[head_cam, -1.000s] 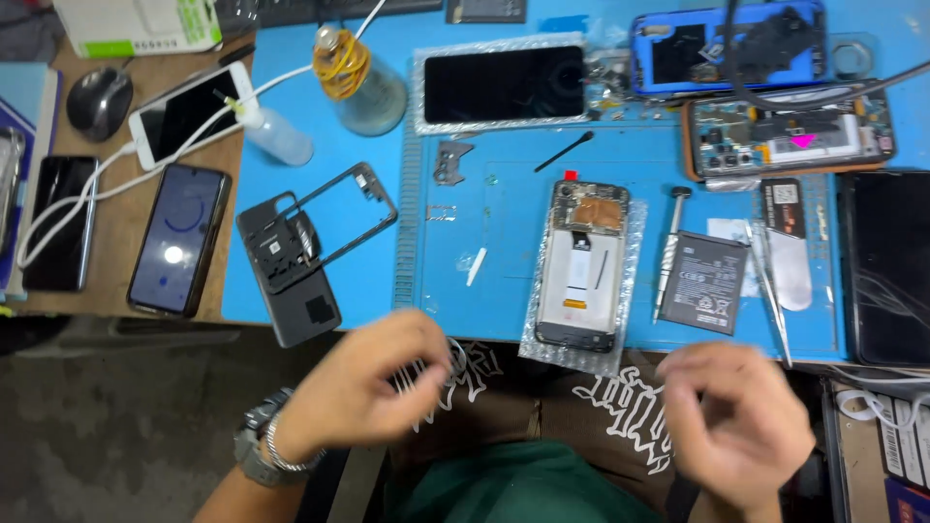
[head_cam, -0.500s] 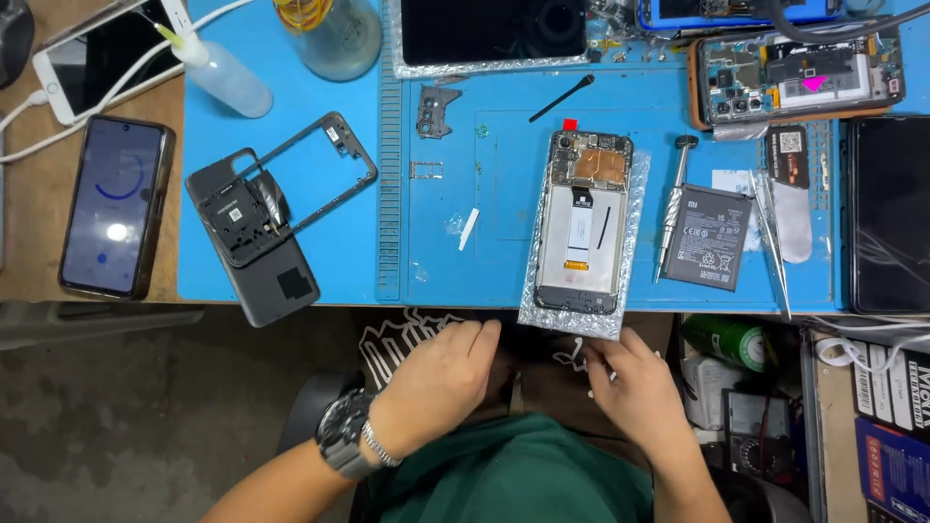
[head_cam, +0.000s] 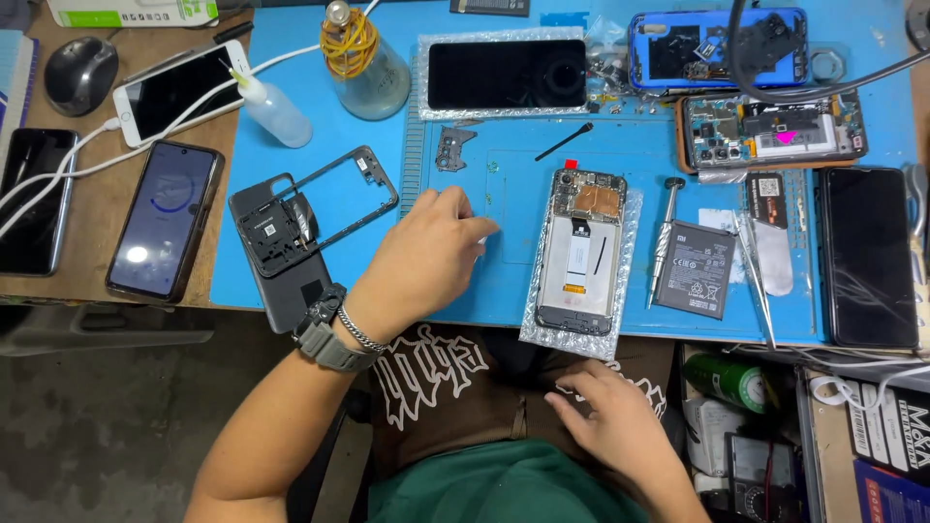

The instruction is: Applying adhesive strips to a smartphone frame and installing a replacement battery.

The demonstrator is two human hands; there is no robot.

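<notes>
A blue work mat (head_cam: 320, 184) is spread over the wooden desk (head_cam: 87, 208), and most of the parts are laid out on it. At the right edge a dark phone (head_cam: 867, 257) is placed face up, and a display panel (head_cam: 504, 75) on silver wrap is set at the top. An opened phone (head_cam: 578, 254) with its board exposed is laid on bubble wrap near the mat's front edge, just right of centre. A dark back cover (head_cam: 286, 261) and a thin phone frame (head_cam: 344, 199) are placed to the left, overlapping. A flat battery (head_cam: 696, 271) and a screwdriver (head_cam: 662, 240) are seen right of the opened phone. The left hand (head_cam: 426, 257), with a watch and bracelet at the wrist, is stretched over the mat between the frame and the opened phone, fingers loosely curled and pointing at a small white piece (head_cam: 481, 241); whether that piece is pinched cannot be told. The right hand (head_cam: 605, 421) is rested open on the lap below the desk edge, nothing held.
</notes>
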